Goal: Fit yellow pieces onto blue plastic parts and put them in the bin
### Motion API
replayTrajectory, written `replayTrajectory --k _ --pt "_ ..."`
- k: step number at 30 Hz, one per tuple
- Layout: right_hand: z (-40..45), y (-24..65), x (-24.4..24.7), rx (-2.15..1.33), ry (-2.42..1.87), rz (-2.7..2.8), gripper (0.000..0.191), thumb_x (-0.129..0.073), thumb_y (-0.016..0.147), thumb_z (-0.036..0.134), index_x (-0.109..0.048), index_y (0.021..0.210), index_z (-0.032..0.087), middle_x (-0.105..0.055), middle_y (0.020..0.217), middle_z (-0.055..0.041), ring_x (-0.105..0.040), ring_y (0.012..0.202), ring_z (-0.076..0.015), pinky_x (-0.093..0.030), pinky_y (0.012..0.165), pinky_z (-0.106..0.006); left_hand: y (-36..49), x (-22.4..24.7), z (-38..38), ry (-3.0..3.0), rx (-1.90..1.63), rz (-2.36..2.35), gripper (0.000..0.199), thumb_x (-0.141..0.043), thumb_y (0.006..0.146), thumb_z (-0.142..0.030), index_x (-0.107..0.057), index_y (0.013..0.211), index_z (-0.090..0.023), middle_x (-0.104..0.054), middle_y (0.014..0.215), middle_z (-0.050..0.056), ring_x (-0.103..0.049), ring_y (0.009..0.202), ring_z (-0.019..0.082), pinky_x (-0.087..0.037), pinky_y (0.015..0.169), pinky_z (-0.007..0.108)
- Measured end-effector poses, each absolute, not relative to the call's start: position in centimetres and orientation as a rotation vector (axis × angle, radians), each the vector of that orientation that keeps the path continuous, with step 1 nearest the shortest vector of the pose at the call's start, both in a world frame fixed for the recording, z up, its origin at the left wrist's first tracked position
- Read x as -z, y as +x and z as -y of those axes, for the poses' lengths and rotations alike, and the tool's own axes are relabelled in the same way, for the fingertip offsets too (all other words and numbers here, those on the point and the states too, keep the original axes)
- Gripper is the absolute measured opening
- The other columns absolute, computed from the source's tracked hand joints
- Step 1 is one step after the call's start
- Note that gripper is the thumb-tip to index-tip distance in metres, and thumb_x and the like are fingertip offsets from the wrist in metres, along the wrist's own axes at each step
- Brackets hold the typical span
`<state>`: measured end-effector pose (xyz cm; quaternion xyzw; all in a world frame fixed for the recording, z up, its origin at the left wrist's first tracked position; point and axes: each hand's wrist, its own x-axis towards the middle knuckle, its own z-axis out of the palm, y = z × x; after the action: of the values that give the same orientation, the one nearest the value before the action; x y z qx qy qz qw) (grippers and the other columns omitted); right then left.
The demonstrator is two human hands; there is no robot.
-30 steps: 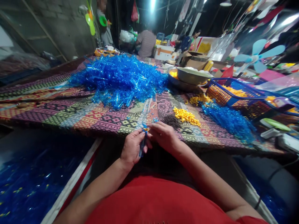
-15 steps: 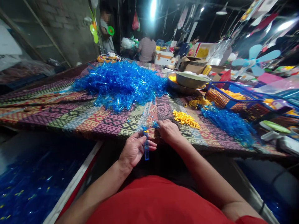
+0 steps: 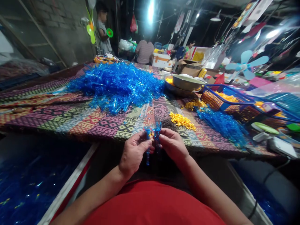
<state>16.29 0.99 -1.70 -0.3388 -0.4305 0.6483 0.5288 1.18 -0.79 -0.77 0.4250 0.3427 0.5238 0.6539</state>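
Close to the table's front edge, my left hand point(image 3: 134, 153) pinches a clear blue plastic piece point(image 3: 147, 157) that hangs upright below the fingers. A second clear blue plastic piece point(image 3: 157, 125) is gripped between the thumb and fingers of my right hand point(image 3: 172, 146), side by side with the first. A bit of yellow shows between the two pieces; its shape is too small to make out. Just beyond my right hand lie a patch of tiny dark bits point(image 3: 167, 125) and a small pile of yellow plastic parts point(image 3: 182, 121).
A large heap of blue plastic pieces point(image 3: 122, 84) covers the table's middle. To the right are a smaller blue pile point(image 3: 220, 125), a blue basket point(image 3: 234, 106) of yellow parts, stacked bowls point(image 3: 187, 82) and a fan point(image 3: 245, 65). Other people are farther back.
My right hand has come back from the tabletop toward my left hand, bringing a blue piece up beside the other one. The view has shifted slightly.
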Motion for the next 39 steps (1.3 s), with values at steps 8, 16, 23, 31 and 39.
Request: replayTrajectory --k 8,16,23,31,39 --pt "-0.5 16.1 1.8 -1.528 -0.784 1.030 0.024 -0.072 0.069 0.029 -0.066 0.089 0.016 -0.063 0.070 -0.0016 -0.052 0.052 -0.0090 -0.039 0.046 -0.019 1.4 1.3 0.9 1.038 -1.180 -0.792 0.029 -0.061 0.077 -0.022 -0.062 0.105 -0.016 -0.066 0.087 0.002 -0.062 0.069 0.013 -0.051 0.063 0.023" --pt "-0.4 15.8 2.0 -1.376 -0.904 1.120 0.022 -0.072 0.069 0.026 -0.068 0.090 0.020 -0.066 0.074 -0.0004 -0.053 0.056 -0.0095 -0.042 0.051 -0.021 1.5 1.8 0.8 1.101 -1.200 -0.816 0.033 -0.062 0.077 -0.025 -0.061 0.109 -0.017 -0.067 0.092 0.002 -0.060 0.076 0.014 -0.051 0.069 0.024" --pt "-0.2 15.6 2.2 -1.280 -0.962 1.175 0.019 -0.072 0.070 0.029 -0.067 0.087 0.021 -0.064 0.072 0.0007 -0.052 0.057 -0.0101 -0.043 0.053 -0.022 1.2 2.1 0.5 1.272 -1.223 -0.897 0.031 -0.059 0.080 -0.027 -0.064 0.109 -0.018 -0.066 0.102 0.005 -0.058 0.095 0.020 -0.047 0.086 0.030" --pt "-0.3 15.3 2.8 -1.238 -0.968 1.155 0.014 -0.074 0.068 0.025 -0.063 0.072 0.018 -0.054 0.060 0.0041 -0.048 0.049 -0.0068 -0.040 0.046 -0.019 0.6 2.0 0.1 1.508 -1.199 -0.898 0.028 -0.056 0.082 -0.026 -0.065 0.108 -0.018 -0.066 0.099 0.005 -0.058 0.093 0.019 -0.044 0.088 0.030" --pt "-0.1 15.0 2.4 -1.088 -1.011 1.323 0.011 -0.068 0.074 0.026 -0.063 0.071 0.017 -0.052 0.061 0.0030 -0.046 0.048 -0.0068 -0.038 0.045 -0.020 -0.2 2.2 0.0 1.637 -1.142 -0.858 0.026 -0.049 0.086 -0.024 -0.065 0.105 -0.016 -0.065 0.094 0.006 -0.058 0.092 0.019 -0.044 0.088 0.031"
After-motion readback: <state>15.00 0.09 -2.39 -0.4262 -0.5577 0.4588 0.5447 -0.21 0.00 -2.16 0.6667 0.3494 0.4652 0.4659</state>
